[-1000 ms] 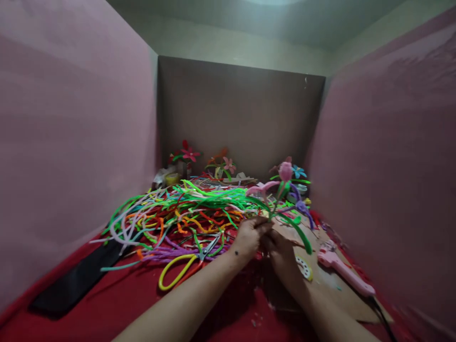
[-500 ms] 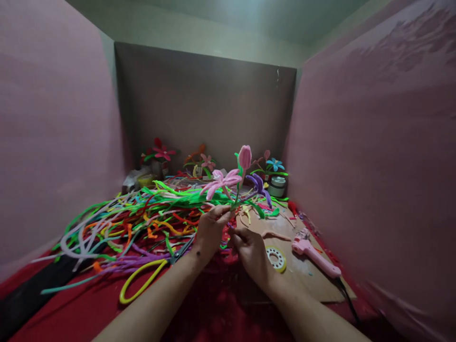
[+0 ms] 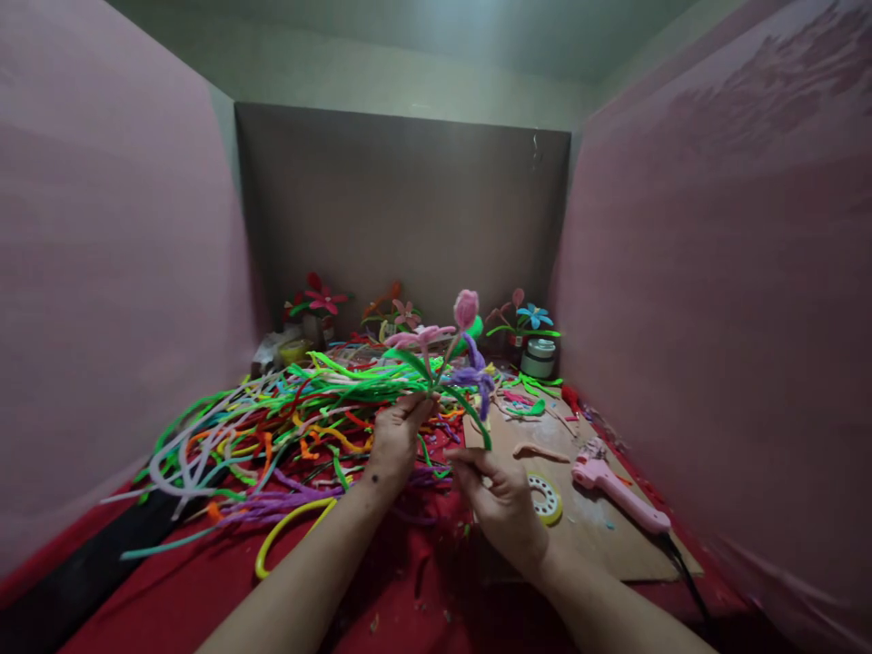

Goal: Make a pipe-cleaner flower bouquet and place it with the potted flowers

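Note:
My left hand (image 3: 399, 440) is closed in a pinch around the joined stems of a pipe-cleaner flower bunch. On the bunch are a pink open flower (image 3: 421, 337), a pink bud (image 3: 467, 310), a purple flower (image 3: 475, 371) and green leaves (image 3: 411, 363). My right hand (image 3: 500, 504) is lower and to the right, thumb and index finger pressed together. One long green leaf (image 3: 480, 425) hangs down to its index finger. Whether the right fingers grip anything, I cannot make out.
Loose pipe cleaners (image 3: 368, 377) in many colours heap at the left. A cardboard board (image 3: 579, 554) at right carries a pink glue gun (image 3: 619, 490) and a tape roll (image 3: 545, 500). Finished flowers and a jar (image 3: 540, 359) stand at the back, between pink side walls.
The bunch has turned and tipped, so the pink flower shows edge-on and more green leaves show. My right hand has moved down and right, away from the left hand.

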The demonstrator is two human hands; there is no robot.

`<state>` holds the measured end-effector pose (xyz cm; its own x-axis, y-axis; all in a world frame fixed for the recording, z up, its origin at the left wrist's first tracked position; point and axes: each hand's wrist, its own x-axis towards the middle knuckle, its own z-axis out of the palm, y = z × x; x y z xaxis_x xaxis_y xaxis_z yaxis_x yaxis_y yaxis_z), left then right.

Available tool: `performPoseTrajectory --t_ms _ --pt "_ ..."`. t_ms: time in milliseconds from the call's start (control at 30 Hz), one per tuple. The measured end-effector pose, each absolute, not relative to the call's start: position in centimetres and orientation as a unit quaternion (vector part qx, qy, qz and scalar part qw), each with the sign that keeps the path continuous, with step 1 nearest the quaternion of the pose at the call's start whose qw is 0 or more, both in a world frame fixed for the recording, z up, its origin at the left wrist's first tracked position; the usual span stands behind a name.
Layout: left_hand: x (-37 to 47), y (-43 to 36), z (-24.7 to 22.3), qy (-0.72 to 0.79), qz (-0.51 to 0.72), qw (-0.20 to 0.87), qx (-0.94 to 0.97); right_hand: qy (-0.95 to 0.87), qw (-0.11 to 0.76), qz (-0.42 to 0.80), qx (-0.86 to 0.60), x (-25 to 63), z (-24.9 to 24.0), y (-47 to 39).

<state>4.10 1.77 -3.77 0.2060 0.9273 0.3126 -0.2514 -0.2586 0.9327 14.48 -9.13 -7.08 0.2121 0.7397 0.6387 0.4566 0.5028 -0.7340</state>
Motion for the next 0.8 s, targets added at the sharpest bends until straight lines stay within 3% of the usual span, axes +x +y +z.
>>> performPoseTrajectory --t_ms 200,300,467,633,800 --pt "4.0 1.9 -3.7 0.256 0.534 0.552 0.586 -0.459 0.756 -0.043 -0.464 18.6 -1.0 -12.7" --pt "3.9 1.5 -3.6 0.231 0.503 0.556 0.621 -0.537 0.656 -0.211 -0.486 21.4 1.4 -10.9" --pt "4.1 0.9 -3.8 0.224 0.433 0.565 0.665 -0.633 0.479 -0.372 -0.481 23.5 1.3 -7.0" --pt "4.2 0.5 -4.0 0.211 0.388 0.564 0.698 -0.685 0.358 -0.443 -0.454 23.4 0.2 -6.5" --pt "4.4 0.0 -3.8 0.215 0.389 0.583 0.680 -0.702 0.329 -0.446 -0.448 23.0 -0.2 -6.7"
